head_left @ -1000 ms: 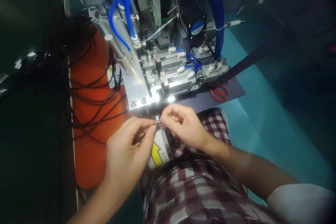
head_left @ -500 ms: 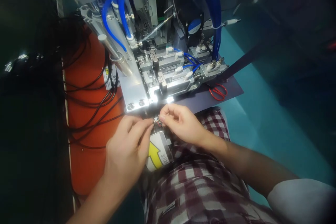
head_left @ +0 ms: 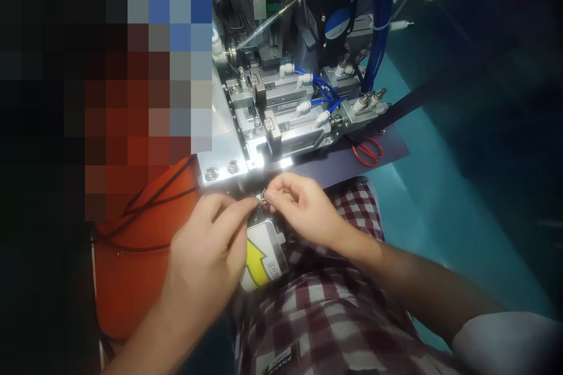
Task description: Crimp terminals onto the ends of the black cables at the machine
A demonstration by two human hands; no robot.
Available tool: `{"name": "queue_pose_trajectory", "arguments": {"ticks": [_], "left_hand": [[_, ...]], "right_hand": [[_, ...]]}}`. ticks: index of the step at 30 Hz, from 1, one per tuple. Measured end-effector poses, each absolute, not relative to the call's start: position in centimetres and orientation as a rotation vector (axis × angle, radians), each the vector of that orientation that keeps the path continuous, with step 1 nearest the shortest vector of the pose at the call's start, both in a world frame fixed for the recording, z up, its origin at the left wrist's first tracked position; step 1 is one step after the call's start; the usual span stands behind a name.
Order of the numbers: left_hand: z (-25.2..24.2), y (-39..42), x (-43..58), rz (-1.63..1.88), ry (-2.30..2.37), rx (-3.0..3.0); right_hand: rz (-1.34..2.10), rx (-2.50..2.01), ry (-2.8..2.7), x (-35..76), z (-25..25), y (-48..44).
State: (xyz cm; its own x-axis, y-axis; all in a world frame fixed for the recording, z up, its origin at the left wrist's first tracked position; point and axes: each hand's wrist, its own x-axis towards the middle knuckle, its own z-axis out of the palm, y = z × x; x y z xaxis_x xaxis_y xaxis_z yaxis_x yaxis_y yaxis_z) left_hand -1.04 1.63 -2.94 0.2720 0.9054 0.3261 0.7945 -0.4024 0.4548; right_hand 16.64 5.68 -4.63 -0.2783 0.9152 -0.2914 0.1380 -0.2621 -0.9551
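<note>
Just in front of the machine's front edge, my left hand (head_left: pixel 215 240) and my right hand (head_left: pixel 303 208) meet, fingertips almost touching. Both pinch a small piece with thin wire-like strands (head_left: pixel 263 200), showing white and a bit of red. Its exact kind is too small to make out. My left thumb and forefinger close on its left side; my right fingers are curled in at its right. Right below is a white cylinder with a yellow arrow label (head_left: pixel 264 258), partly covered by my left hand.
Pneumatic cylinders (head_left: pixel 294 123) with blue hoses stand on the machine beyond my hands. Red-handled scissors (head_left: pixel 368 151) lie on a dark plate (head_left: pixel 391 155) at the right. Black cables (head_left: pixel 145 202) cross an orange surface (head_left: pixel 136 281) at the left. The upper left is pixelated.
The view has shifted slightly, and a pixelated patch now covers the upper left. Both hands keep their pinch at the same spot, with only slight finger movement.
</note>
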Motion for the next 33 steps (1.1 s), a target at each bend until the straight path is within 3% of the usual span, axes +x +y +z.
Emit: {"name": "queue_pose_trajectory", "arguments": {"ticks": [33], "left_hand": [[-3.47, 1.49, -1.09, 0.774, 1.567, 2.434]], "right_hand": [[1.464, -1.346, -1.468, 16.55, -5.26, 5.16]]}}
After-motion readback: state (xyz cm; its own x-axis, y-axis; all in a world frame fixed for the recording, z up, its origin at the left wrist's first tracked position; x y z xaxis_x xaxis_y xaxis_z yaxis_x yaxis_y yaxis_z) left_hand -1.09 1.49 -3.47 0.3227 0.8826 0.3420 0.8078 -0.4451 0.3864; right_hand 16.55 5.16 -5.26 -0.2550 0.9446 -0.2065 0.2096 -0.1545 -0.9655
